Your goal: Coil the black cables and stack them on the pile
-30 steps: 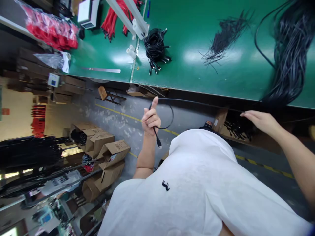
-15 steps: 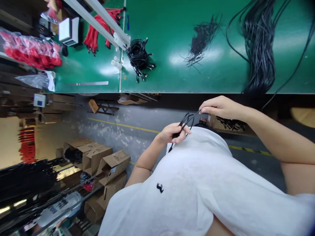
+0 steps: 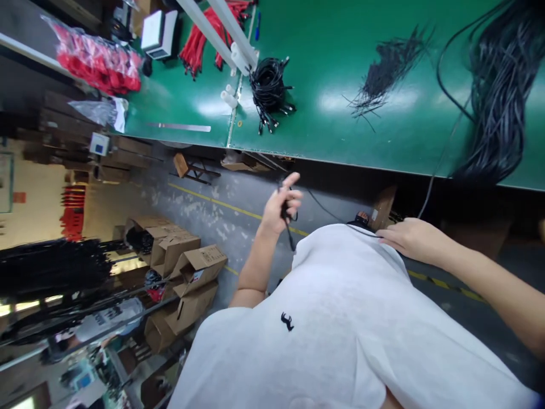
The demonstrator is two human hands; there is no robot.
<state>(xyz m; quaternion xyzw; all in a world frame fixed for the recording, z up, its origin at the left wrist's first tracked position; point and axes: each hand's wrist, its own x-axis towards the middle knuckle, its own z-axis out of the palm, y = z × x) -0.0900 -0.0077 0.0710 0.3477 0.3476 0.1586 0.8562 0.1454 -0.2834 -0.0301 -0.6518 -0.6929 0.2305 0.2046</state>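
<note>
Head view, nearest first: a white shirt carries a small black emblem on the chest, shaped rather like an animal. Beyond it, the right hand comes in from the right on a slanting forearm, back of the hand up, fingers drawn together and grasping a black cable near the shirt's lower front. That cable runs slackly across to the left hand, raised on a steep forearm over the grey floor; its index finger points out toward the bench while the others curl around dark gathered loops, blurred enough that I cannot tell how tightly. A short end hangs below them. Another dark length rises from behind the right hand to the edge of the green bench. On the bench lie a coil of black cables, thin black strands, a thick black bundle and, farther left, red cables. Off to the left, cartons bear printing too small to read, and lettering on a co-worker's pale top is likewise illegible.
</note>
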